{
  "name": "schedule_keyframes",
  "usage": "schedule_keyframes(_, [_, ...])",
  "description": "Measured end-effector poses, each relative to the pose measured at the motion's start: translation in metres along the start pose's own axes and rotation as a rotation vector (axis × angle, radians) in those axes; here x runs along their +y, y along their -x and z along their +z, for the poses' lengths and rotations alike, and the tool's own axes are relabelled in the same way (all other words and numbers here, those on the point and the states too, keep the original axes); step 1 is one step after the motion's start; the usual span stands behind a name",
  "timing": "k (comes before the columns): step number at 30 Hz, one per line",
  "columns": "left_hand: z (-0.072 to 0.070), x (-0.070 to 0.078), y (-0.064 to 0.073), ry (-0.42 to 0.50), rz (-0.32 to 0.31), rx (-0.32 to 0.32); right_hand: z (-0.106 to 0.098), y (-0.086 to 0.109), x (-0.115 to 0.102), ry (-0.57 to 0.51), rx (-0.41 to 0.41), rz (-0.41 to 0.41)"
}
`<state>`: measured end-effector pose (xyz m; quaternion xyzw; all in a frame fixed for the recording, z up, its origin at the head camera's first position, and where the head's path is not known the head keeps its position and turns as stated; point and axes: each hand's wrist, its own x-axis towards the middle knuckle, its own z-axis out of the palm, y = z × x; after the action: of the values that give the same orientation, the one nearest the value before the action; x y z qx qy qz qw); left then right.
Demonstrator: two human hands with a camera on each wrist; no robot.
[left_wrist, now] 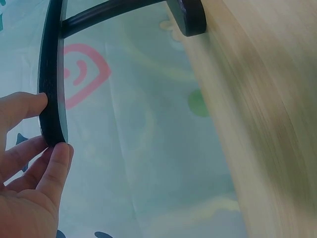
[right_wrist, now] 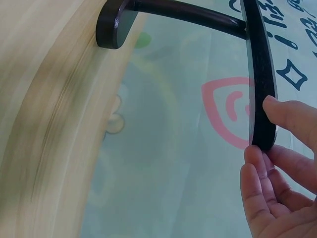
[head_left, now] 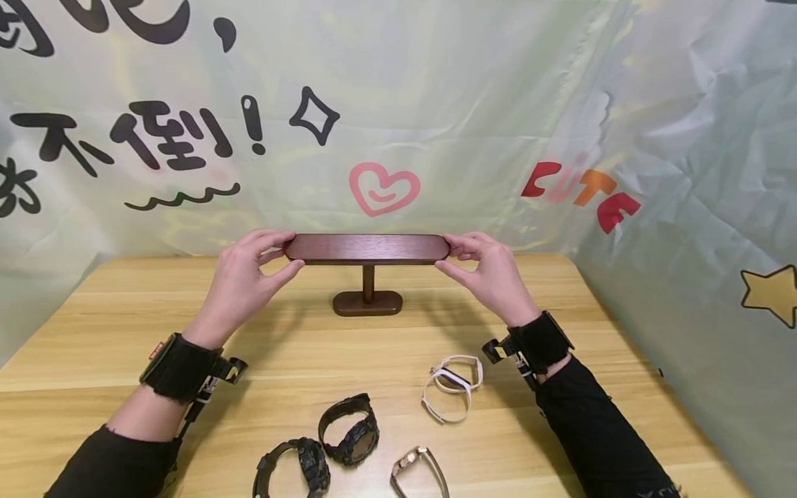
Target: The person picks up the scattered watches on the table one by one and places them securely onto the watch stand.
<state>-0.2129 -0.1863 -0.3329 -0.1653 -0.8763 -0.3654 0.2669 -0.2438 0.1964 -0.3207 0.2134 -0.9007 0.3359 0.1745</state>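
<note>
A dark brown wooden T-shaped display stand (head_left: 367, 247) is upright near the table's back edge, its flat bar level on a round post above an oblong base (head_left: 367, 303). My left hand (head_left: 239, 280) pinches the bar's left end, thumb on the near side and fingers around the tip. At the opposite end, my right hand (head_left: 488, 277) pinches the bar the same way. Both wrist views show the bar (left_wrist: 52, 74) (right_wrist: 261, 74) between thumb and fingertips, with the post running to the base. Nothing hangs on the bar.
Nearer on the wooden table (head_left: 299, 353) lie two black sports watches (head_left: 350, 432) (head_left: 292, 467), two pale-strapped bands (head_left: 448, 398) (head_left: 461, 366) and a slim watch with a small metallic case (head_left: 420, 470). A printed cloth (head_left: 436, 90) hangs behind and along the right side.
</note>
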Motion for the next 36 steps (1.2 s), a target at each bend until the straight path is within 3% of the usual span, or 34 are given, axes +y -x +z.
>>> schedule_keyframes(22, [-0.0041, -0.0009, -0.0001, -0.011, 0.005, -0.054, -0.003, -0.0004, -0.0012, -0.004, -0.018, -0.001])
schedule_keyframes(36, [-0.0064, 0.0, -0.0006, -0.018, 0.015, -0.056, -0.0023, -0.0003, -0.001, -0.005, -0.021, 0.005])
